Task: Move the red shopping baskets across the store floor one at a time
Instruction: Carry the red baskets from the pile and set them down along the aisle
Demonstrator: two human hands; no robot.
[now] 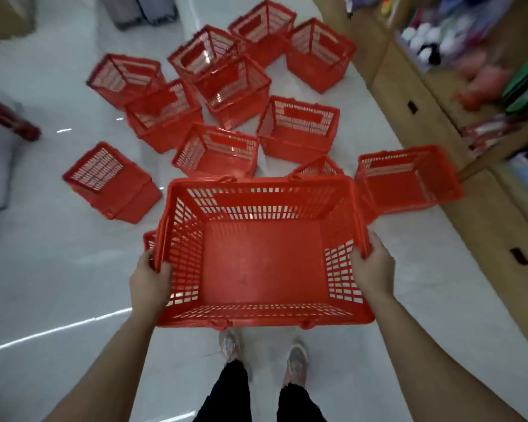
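We hold empty red slotted-plastic shopping basket (261, 257) at waist height above pale glossy floor (58, 269). Left hand (150, 280) and right hand (372, 266) have fingers curled over opposite short rims. Prob. light, stiff, smooth; rim grip w/ both hands suits. Other red baskets (217, 150) scattered ahead.

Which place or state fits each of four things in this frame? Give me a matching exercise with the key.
Things:
1. held basket
2. tipped basket
3. basket by the shelf unit
4. shoes

Places or states:
A. lying on its side on the floor, far left of the group
B. on the floor under the held basket
C. gripped at both side rims by the left hand and right hand
D. upright, right of the held basket, next to the wooden drawers

Pairs: 1-C, 2-A, 3-D, 4-B
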